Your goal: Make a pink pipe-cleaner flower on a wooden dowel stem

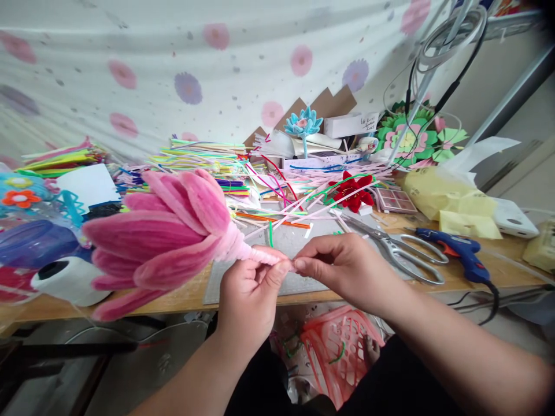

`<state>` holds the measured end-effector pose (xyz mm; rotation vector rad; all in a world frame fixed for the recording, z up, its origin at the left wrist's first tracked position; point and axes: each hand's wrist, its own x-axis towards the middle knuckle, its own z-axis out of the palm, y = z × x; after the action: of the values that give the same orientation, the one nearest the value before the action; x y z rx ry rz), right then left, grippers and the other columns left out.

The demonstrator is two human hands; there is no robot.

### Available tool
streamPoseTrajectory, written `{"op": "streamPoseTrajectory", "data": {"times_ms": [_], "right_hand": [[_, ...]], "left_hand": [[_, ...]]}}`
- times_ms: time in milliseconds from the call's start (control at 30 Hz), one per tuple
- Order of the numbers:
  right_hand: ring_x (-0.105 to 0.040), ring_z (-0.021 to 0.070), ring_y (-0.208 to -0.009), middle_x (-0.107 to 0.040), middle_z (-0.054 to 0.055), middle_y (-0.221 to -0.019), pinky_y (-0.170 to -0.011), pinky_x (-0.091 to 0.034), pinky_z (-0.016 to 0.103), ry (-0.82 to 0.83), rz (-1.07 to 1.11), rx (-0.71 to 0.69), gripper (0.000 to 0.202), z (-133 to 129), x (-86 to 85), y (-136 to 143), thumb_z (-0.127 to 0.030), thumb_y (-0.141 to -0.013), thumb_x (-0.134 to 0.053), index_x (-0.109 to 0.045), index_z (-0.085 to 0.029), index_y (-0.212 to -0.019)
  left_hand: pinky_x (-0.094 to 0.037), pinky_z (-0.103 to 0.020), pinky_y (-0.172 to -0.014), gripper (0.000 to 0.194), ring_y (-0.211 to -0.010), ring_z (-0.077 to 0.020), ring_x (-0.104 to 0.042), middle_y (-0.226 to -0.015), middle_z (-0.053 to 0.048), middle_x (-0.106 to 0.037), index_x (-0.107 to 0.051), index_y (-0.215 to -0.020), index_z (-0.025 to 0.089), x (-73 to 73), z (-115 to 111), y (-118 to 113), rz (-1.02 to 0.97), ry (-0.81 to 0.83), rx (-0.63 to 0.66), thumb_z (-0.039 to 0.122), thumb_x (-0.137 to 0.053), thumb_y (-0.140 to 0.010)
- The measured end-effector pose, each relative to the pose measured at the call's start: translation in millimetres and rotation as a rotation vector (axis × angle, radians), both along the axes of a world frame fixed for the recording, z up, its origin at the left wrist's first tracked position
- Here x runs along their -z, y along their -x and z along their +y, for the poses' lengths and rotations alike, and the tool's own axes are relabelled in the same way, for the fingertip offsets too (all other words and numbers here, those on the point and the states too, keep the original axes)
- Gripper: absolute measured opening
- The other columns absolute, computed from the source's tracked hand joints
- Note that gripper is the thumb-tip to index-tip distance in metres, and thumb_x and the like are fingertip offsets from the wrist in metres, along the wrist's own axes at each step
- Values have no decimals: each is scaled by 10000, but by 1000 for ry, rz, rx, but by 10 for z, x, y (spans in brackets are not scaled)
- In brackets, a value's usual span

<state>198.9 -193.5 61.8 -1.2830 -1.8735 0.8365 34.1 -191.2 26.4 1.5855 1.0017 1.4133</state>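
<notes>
Pink flower (165, 231) stem pinched by left hand (249, 294) and right hand (342, 266) at tabletop's near edge | basket (338, 346) below: green scraps.

You have one pink flower (165, 231) in hand, one pair of scissors (399, 249), one glue gun (459, 254), one red flower (353, 190).

Backdrop is a white sheet (243, 69) printed with pink and purple flowers, hung behind a wooden counter (455, 277). Metal poles (515, 95) lean at the right, grey floor (130, 370) below. Soft, even daylight all around.
</notes>
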Motion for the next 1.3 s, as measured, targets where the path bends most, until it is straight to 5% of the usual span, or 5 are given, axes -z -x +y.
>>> {"op": "streamPoseTrajectory", "data": {"times_ms": [533, 967, 1133, 1300], "right_hand": [[-626, 171, -671, -728, 75, -775, -642, -491, 296, 214, 306, 43, 163, 7, 100, 145, -266, -732, -662, -716, -132, -805], [-627, 176, -741, -704, 56, -790, -690, -473, 304, -278, 54, 124, 83, -8, 273, 210, -164, -836, -632, -712, -145, -819], [-613, 168, -751, -681, 50, -791, -698, -468, 295, -290, 36, 97, 107, -18, 231, 209, -136, -853, -603, -696, -146, -800], [-604, 150, -707, -675, 26, -774, -651, -450, 268, -179, 31, 97, 77, -56, 138, 196, -145, -853, -596, -663, -159, -818]], "left_hand": [[-497, -295, -767, 86, -810, -173, -645, -816, -12, -682, -636, -758, 196, 73, -6, 76, 164, -172, -110, 209, -618, -841], [-504, -308, -786, 43, -841, -174, -647, -851, -10, -694, -651, -829, 207, 200, 14, 29, 132, -200, -192, 216, -616, -853], [-485, -331, -905, 56, -969, -187, -640, -889, -24, -684, -642, -850, 192, 198, 30, -1, 65, -232, -121, 171, -592, -865], [-506, -241, -777, 68, -817, -128, -630, -817, -2, -658, -625, -823, 190, 114, 51, -2, 66, -303, -79, 151, -588, -865]]}}
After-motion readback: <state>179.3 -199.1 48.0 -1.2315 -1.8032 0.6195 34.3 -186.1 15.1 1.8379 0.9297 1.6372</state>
